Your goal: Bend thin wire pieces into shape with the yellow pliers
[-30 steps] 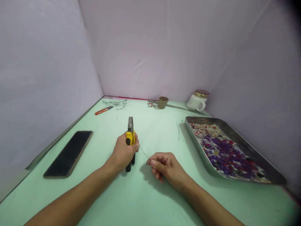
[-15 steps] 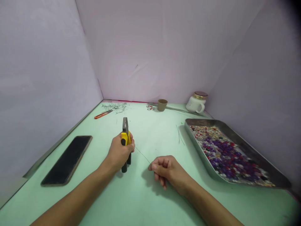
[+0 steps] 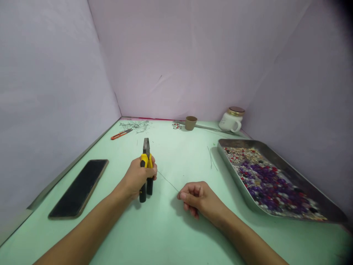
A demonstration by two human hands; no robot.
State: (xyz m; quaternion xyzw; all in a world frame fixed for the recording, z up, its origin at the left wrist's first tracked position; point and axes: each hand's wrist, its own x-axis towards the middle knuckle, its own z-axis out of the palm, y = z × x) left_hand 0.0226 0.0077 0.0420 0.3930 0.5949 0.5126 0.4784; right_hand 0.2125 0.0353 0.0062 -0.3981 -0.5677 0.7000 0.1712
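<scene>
My left hand (image 3: 139, 176) is wrapped round a pair of pliers (image 3: 146, 162) with yellow and black handles, its metal jaws pointing away from me. A thin wire (image 3: 168, 181) stretches from the fingertips of this hand down to the right. Its other end is pinched between the thumb and forefinger of my right hand (image 3: 199, 200), which hovers low over the table with the other fingers curled. Whether the wire passes on beyond either pinch is hidden by the fingers.
A metal tray (image 3: 242, 191) of mixed beads stands at the right, a phone (image 3: 78, 189) at the left. Farther back are orange thread snips (image 3: 121, 134), wire scraps (image 3: 135, 126), a small brown cup (image 3: 190, 123), several beads (image 3: 177, 126), a white lidded mug (image 3: 231, 120) and loose wires (image 3: 211, 157).
The pliers have turned slightly in my left hand, and their handles look wider apart. My right hand has shifted a little to the right, still pinching the wire.
</scene>
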